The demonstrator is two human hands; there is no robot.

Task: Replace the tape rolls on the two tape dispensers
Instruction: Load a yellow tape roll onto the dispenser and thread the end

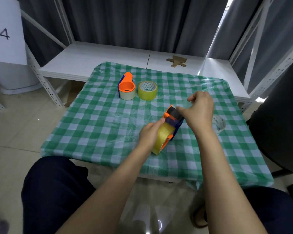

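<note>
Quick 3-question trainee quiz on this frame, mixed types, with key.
1. True or false: the loose yellow tape roll lies flat beside the far orange plastic tape dispenser on the green checked tablecloth.
2. What does the left hand grip? A the yellow tape roll mounted on the near orange tape dispenser; B the loose roll; C the tablecloth.
3. How many orange dispensers are in view?
Key: 1 true; 2 A; 3 two.
</note>
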